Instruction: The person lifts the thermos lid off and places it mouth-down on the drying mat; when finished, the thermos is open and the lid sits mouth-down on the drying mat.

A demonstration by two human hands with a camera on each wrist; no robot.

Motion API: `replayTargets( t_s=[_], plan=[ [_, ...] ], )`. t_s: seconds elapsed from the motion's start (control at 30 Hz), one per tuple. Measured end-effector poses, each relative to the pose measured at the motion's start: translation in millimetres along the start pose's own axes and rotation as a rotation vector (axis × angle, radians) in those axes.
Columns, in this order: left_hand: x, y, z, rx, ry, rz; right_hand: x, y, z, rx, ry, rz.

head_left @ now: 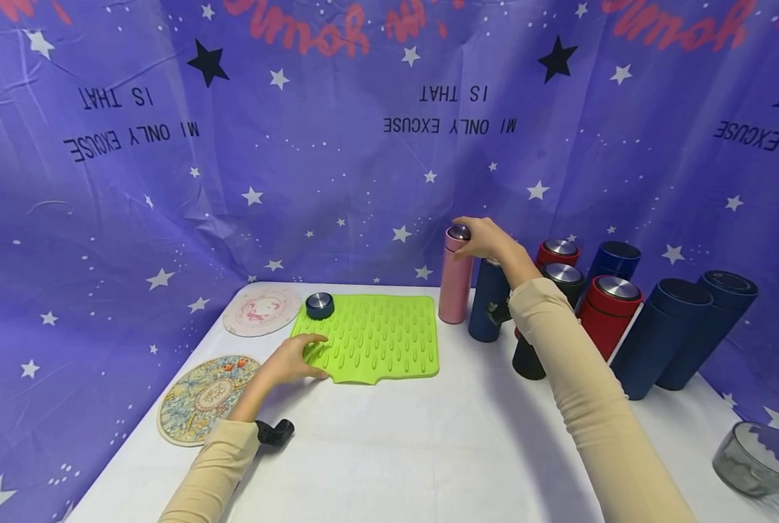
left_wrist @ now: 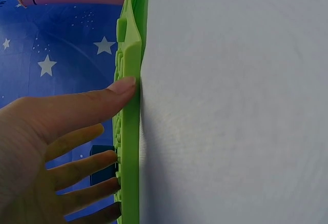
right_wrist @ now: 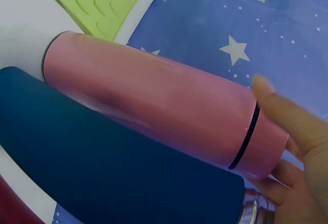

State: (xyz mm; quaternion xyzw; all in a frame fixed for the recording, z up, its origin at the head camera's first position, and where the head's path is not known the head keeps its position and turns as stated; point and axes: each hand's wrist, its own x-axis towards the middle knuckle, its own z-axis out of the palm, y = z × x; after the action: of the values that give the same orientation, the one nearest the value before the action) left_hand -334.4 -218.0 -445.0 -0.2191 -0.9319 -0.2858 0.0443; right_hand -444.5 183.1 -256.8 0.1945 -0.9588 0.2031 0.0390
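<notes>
My right hand (head_left: 484, 238) holds the pink thermos bottle (head_left: 455, 283) by its capped top, thumb on one side and fingers on the other. The bottle stands upright near the back edge of the table. Close beside it is a dark blue thermos (head_left: 485, 305) with a bare metal neck (right_wrist: 250, 208). My left hand (head_left: 293, 359) rests at the front left of a lime green ridged mat (head_left: 389, 338), thumb against its edge and fingers spread. A dark blue cap (head_left: 320, 306) with a silver top sits on the mat's back left corner.
Several thermoses stand at the right, among them a red one (head_left: 608, 316) and a navy one (head_left: 660, 338). A glass bowl (head_left: 749, 461) is at the front right. A pink-white round mat (head_left: 245, 309) and a patterned round mat (head_left: 187, 407) lie left.
</notes>
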Motion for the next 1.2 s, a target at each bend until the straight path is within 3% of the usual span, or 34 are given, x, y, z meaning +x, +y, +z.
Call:
replayTargets(
  t_s=[0.7, 1.0, 1.2],
  plan=[
    [-0.1, 0.2, 0.2, 0.003, 0.001, -0.005, -6.8, -8, 4, -0.007, 0.124, -0.063],
    [-1.3, 0.1, -0.8, -0.004, 0.000, 0.001, -28.1, -27, -12, 0.086, 0.193, -0.117],
    [-0.6, -2.1, -0.1, -0.001, 0.008, 0.017, -57.3, -41, -18, 0.133, 0.256, -0.156]
  ],
)
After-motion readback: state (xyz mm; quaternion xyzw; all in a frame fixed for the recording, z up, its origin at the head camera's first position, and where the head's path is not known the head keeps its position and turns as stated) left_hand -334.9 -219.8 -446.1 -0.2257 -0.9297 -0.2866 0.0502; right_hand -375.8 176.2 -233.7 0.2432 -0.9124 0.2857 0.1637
